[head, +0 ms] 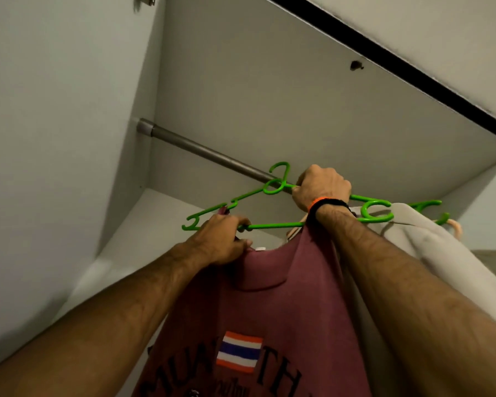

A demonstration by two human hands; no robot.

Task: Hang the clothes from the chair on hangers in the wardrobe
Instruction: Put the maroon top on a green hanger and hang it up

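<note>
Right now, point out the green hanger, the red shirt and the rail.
green hanger [275, 187]: head view, loop below its hook.
red shirt [284, 310]: head view, chest above the flag.
rail [201, 151]: head view, bare middle stretch.

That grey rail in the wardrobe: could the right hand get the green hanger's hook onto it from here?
Probably yes. The right hand grips the green hanger just beside the rail, with bare rail to the left.

A maroon T-shirt [284, 325] with a striped flag patch and black lettering hangs from a bright green plastic hanger [269, 193], whose hook sits at the grey wardrobe rail [201, 151].
</note>
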